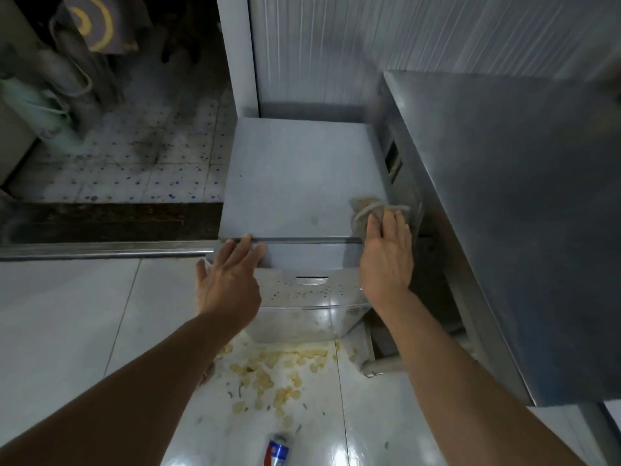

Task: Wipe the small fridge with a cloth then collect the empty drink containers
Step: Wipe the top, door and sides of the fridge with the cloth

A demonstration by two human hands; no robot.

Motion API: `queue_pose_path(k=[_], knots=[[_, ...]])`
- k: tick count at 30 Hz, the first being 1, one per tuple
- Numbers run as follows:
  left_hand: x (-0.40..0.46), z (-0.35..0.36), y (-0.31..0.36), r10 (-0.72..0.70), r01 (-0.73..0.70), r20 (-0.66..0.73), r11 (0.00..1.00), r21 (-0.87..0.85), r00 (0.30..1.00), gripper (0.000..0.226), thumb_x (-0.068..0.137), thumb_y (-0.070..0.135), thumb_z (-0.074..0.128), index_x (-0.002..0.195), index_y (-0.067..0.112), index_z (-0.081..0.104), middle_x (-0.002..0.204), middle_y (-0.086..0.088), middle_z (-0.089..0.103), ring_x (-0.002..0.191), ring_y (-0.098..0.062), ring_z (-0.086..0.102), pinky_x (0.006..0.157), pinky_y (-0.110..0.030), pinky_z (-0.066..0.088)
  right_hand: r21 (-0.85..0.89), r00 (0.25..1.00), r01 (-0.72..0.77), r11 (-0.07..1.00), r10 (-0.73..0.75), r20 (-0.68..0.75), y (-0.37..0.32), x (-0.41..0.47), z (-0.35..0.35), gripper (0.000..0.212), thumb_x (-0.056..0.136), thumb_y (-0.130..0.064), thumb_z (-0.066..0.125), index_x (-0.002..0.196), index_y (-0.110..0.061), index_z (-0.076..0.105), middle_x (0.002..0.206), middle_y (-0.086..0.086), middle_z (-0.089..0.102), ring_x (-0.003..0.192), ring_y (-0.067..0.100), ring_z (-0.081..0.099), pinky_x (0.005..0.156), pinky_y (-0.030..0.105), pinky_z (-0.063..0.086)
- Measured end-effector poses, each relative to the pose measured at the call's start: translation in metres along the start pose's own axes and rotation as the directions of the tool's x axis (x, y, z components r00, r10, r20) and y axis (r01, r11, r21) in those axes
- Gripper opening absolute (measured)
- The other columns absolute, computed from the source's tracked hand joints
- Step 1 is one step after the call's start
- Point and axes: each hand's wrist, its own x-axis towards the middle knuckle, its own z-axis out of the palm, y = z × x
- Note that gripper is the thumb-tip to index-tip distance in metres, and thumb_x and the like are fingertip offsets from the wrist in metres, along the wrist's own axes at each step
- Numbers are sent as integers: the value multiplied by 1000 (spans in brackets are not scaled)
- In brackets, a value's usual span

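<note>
Grey metal top of the small fridge fills the middle of the head view, wedged between a white corrugated wall panel and a steel cabinet on my right. My right hand presses the cloth flat on the fridge top at its front right corner; the fingers are straight and together, lying on the cloth, not curled round it. My left hand rests at the front left edge of the top, fingers straight and slightly apart, bracing, holding nothing.

Progress: I judge the wiping is under way, not finished. The cloth sits on the top only; the fridge front below, with a small handle slot, looks speckled and not yet wiped. The top looks mostly clean, though blur makes it hard to tell.

Collecting is not started. One drink can, blue, red and silver, lies on its side on the floor tiles near me, well apart from both hands. Yellowish scraps are scattered on the floor between can and fridge. No other containers in view.
</note>
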Motion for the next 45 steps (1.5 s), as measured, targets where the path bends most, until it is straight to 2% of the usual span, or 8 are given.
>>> queue_pose_path(k=[5, 12, 17, 25, 29, 36, 39, 45], knots=[[1, 4, -9, 65, -62, -41, 996, 56, 997, 70, 86, 12, 52, 145, 33, 23, 157, 9, 12, 145, -15, 5, 115, -51, 11, 32, 994, -54, 998, 50, 98, 0, 12, -1, 61, 88, -16, 55, 143, -15, 29, 154, 14, 13, 141, 36, 15, 117, 42, 18], [-3, 8, -12, 127, -122, -70, 990, 67, 989, 66, 87, 14, 51, 146, 28, 24, 157, 4, 16, 145, -18, 11, 113, -54, 13, 52, 996, -24, 998, 29, -89, 5, -51, 13, 55, 87, -17, 61, 138, -13, 43, 150, 14, 29, 141, 33, 20, 118, 41, 21], [-4, 24, -23, 189, -190, -254, 982, 21, 949, 53, 88, 14, 47, 139, 21, 41, 149, -2, 38, 140, -24, 28, 111, -60, 19, 92, 979, -22, 996, 41, -201, 8, -17, 16, 37, 93, -23, 50, 128, -15, 52, 141, 11, 41, 131, 30, 34, 108, 41, 35], [13, 66, -25, 199, -313, -634, 947, -72, 747, 39, 92, 26, 45, 126, 15, 58, 131, -4, 57, 124, -28, 44, 98, -56, 33, 208, 856, 69, 976, 49, -515, 26, -37, 70, 47, 97, -27, 31, 142, -13, 36, 154, 13, 21, 143, 31, 17, 115, 44, 23], [15, 75, -28, 182, -309, -694, 949, -62, 697, 37, 93, 27, 44, 125, 15, 59, 128, -3, 59, 122, -27, 46, 102, -57, 30, 195, 818, 101, 976, 30, -574, 34, -47, 99, 57, 95, -21, 41, 149, -17, 20, 158, 9, -1, 146, 32, 4, 115, 50, 23], [21, 93, -46, 175, -368, -785, 927, -71, 594, 40, 87, 18, 44, 124, 10, 57, 135, -12, 49, 126, -35, 37, 103, -51, 27, 187, 734, 108, 976, 49, -678, 52, -42, 134, 66, 93, -20, 42, 150, -20, 9, 158, 12, -6, 144, 36, 8, 108, 41, 19], [27, 99, -54, 204, -435, -830, 899, -51, 519, 40, 88, 12, 39, 125, 6, 54, 129, -13, 51, 122, -33, 35, 100, -42, 30, 271, 696, 124, 955, 111, -710, 52, -36, 147, 64, 96, -20, 39, 151, -18, 7, 157, 15, -6, 143, 34, 12, 104, 35, 26], [43, 111, -63, 251, -543, -895, 840, 11, 369, 37, 89, 5, 42, 124, 9, 53, 124, -10, 53, 117, -28, 34, 93, -18, 21, 433, 551, 203, 878, 262, -792, 5, -28, 163, 57, 99, -17, 34, 150, -13, 10, 158, 15, -6, 146, 30, -1, 118, 34, 8]])
